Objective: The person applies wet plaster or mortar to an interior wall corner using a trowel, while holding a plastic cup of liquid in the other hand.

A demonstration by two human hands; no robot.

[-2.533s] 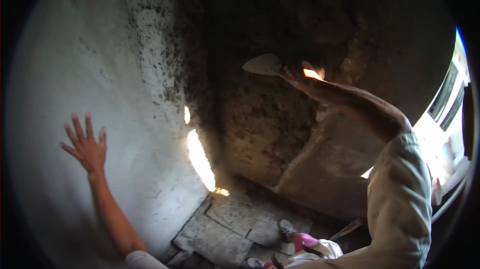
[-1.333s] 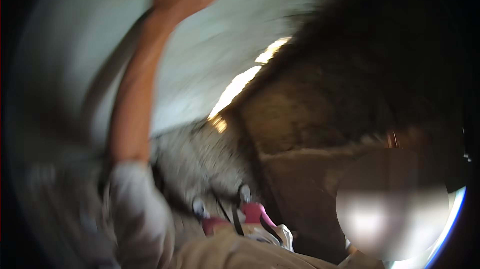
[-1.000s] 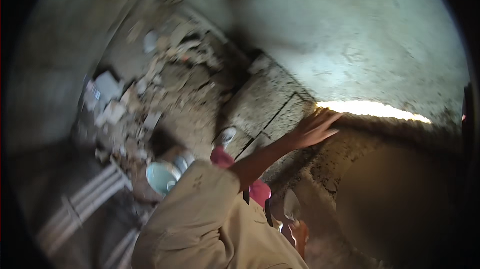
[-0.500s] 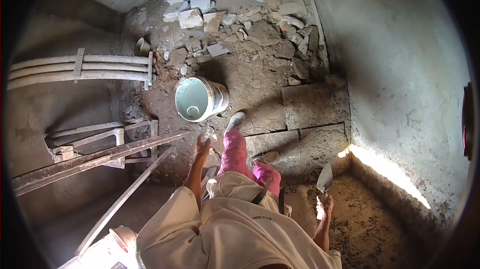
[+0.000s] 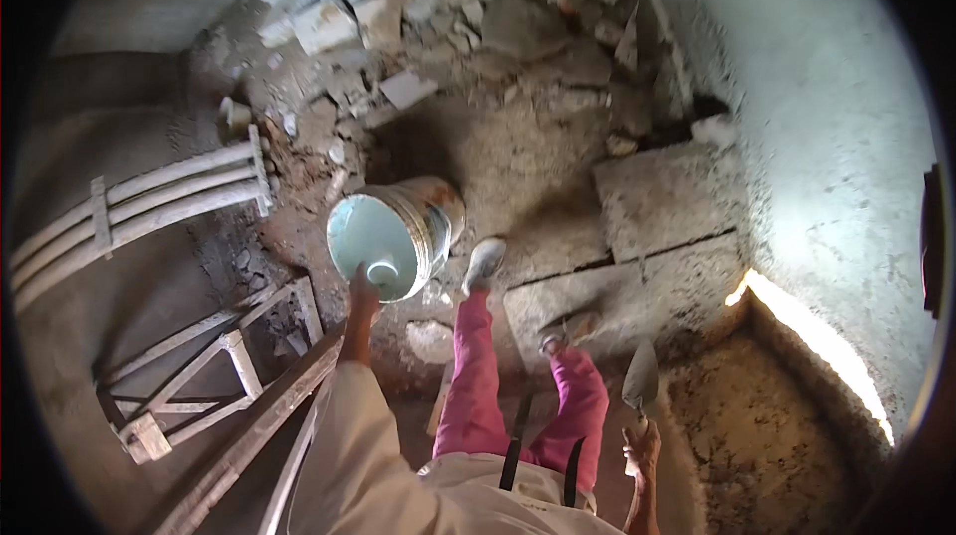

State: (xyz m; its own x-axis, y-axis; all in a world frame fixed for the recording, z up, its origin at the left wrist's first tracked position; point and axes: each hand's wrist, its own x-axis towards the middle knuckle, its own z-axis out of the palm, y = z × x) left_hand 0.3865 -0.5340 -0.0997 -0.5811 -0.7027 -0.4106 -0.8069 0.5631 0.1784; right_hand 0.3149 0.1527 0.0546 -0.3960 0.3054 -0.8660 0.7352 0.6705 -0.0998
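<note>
A trowel (image 5: 640, 376) with a pointed grey blade is held upright in my right hand (image 5: 642, 447), fingers wrapped round its handle. My left hand (image 5: 363, 288) is at the near rim of a large pale bucket (image 5: 430, 211) with a whitish, stained side. The fingertips are blurred against its light blue-green inside, so whether they grip anything cannot be made out. Beside those fingers, low in the bucket, shows a small round pale cup-like thing (image 5: 381, 273).
Paving slabs (image 5: 662, 201) lie right of my feet. Broken stones and rubble (image 5: 523, 27) cover the far floor. Wooden frames (image 5: 204, 371) and a long plank (image 5: 259, 415) stand at the left. A plastered wall (image 5: 827, 127) bounds the right; a pale block (image 5: 324, 27) lies far left.
My left hand has moved forward to the bucket's rim. The view has shifted, and the bucket looks larger and nearer. The trowel stays in my right hand.
</note>
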